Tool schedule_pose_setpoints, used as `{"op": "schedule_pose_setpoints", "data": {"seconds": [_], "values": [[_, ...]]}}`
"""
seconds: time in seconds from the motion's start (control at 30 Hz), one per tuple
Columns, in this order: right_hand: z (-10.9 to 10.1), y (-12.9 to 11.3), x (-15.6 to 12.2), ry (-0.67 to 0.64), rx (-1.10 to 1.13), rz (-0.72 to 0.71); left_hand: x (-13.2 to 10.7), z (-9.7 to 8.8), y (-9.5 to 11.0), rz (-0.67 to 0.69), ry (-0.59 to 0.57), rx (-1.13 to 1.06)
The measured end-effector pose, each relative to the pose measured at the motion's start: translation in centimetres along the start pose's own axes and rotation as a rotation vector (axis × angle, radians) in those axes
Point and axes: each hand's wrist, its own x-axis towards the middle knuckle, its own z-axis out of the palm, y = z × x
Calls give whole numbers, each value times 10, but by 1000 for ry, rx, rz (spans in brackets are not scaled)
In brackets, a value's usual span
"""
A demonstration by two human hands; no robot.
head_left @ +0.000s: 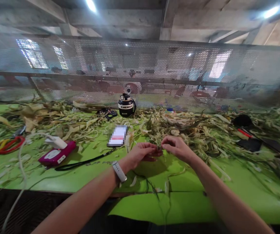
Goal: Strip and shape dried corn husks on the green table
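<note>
My left hand (145, 152), with a white band on its wrist, is held over the green tabletop (140, 174), its thumb and fingers pinched together. Close by on the right, my right hand (176, 148) curls its thumb and fingertips in a pinch too. Something small and dark sits between the fingertips of both hands, too tiny to make out. Just beyond them lies a heap of dry, shredded plant husks (186, 128). Thin pale and green strands (168, 182) trail on the table below the hands.
A phone (117, 136) with a black strap (81, 165) lies left of my hands. Farther left are a magenta power strip (57, 156) with a white plug, and red-handled scissors (12, 145). A black bottle (126, 108) stands before a perforated metal screen (140, 65).
</note>
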Motion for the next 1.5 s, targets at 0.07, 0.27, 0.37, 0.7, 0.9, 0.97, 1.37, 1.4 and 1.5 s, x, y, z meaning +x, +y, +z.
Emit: {"op": "schedule_pose_setpoints", "data": {"seconds": [0.07,0.27,0.37,0.7,0.9,0.97,1.37,1.4,1.5], "values": [[2,3,2,3,-20,5,1,0,-2,-8,15,75],[5,11,4,-24,-65,12,7,-4,-7,56,73,286],[4,13,5,-29,-71,8,9,-7,-6,128,100,426],[3,13,5,-11,-164,26,8,-14,-4,664,168,1127],[-1,11,5,-20,-223,26,6,-13,-4,667,164,1091],[-2,9,4,-32,-225,21,5,-13,-5,594,145,1063],[-4,11,5,-54,-198,25,9,-14,-7,756,169,1216],[-4,11,5,-54,-195,23,9,-14,-7,759,165,1230],[-3,11,5,-55,-193,20,8,-12,-6,762,157,1249]]}}
